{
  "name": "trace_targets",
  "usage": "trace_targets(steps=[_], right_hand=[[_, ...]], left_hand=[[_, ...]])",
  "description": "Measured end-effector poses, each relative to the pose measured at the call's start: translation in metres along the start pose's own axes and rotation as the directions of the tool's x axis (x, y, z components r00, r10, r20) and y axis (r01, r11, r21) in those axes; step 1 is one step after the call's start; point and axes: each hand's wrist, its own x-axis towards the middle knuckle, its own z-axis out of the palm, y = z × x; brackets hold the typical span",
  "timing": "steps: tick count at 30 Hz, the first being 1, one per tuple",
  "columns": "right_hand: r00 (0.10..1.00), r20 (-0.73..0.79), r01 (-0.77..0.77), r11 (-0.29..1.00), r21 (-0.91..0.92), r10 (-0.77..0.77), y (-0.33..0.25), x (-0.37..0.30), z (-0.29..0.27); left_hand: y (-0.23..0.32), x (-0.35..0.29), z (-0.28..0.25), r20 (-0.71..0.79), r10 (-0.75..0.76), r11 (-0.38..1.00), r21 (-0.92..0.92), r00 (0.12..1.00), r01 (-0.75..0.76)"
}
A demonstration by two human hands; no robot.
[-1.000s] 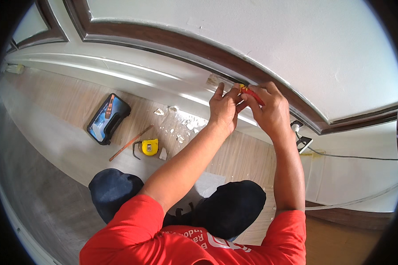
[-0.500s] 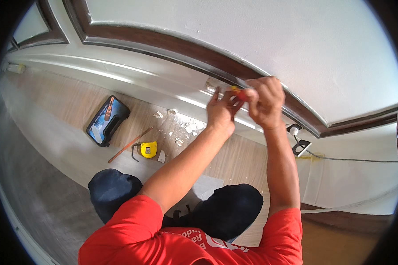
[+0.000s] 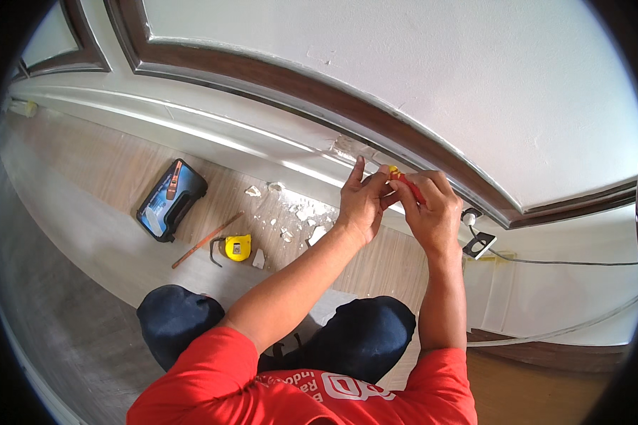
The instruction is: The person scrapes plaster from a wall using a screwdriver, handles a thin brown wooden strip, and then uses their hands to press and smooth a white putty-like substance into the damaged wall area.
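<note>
Both my hands are raised together in front of the dark brown wall moulding (image 3: pixel 276 78). My right hand (image 3: pixel 432 212) grips a small red and yellow tool (image 3: pixel 403 181), its tip pointing up left. My left hand (image 3: pixel 361 202) touches the tool's yellow end with thumb and fingers, forefinger stretched toward a chipped pale patch (image 3: pixel 347 147) on the moulding. What the left fingers pinch is hidden.
On the wood-look floor lie a black and blue tool case (image 3: pixel 171 200), a yellow tape measure (image 3: pixel 237 248), a thin orange pencil (image 3: pixel 207 241) and several white plaster chips (image 3: pixel 298 216). A wall socket plate (image 3: pixel 479 245) with a plugged cable sits at right. My knees are below.
Both hands have dropped slightly and come away from the moulding, still joined on the red and yellow tool. The view shifted a little.
</note>
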Motion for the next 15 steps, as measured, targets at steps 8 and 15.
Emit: trace_targets(steps=[8, 15], right_hand=[[0.998, -0.067, 0.014, 1.000, 0.016, -0.013, -0.010, 0.018, -0.004], [0.998, -0.010, -0.054, 0.996, -0.066, 0.054, -0.004, -0.004, -0.007]], left_hand=[[0.003, 0.003, 0.011, 0.057, 0.046, 0.998, -0.054, 0.997, -0.043], [-0.012, -0.014, 0.014, 0.075, -0.102, 0.995, 0.029, 0.992, 0.100]])
